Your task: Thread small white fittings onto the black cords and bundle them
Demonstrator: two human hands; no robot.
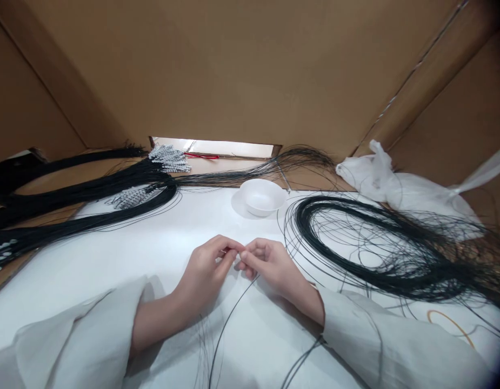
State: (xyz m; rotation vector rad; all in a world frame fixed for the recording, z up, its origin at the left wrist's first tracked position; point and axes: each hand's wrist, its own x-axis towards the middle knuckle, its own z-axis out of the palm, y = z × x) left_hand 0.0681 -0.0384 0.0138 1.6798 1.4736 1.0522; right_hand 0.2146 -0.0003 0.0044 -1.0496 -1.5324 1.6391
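Over the white tabletop, my left hand (207, 267) and my right hand (272, 263) meet fingertip to fingertip. A thin black cord (232, 313) rises in a curve from the near edge to the fingers of my right hand, which are closed on it. Thumb and forefinger of my left hand are pinched together at the same spot. Whatever lies between them is too small and covered to make out. Just beyond my hands stands a white bowl (262, 198).
On the right lies a big loose coil of black cord (347, 265), with a white plastic bag (415, 186) behind it. Bundles of black cord (71, 189) with black-and-white patterned ends (168, 158) stretch along the left. Cardboard walls (233, 70) enclose the table. An orange loop (452, 324) lies near my right sleeve.
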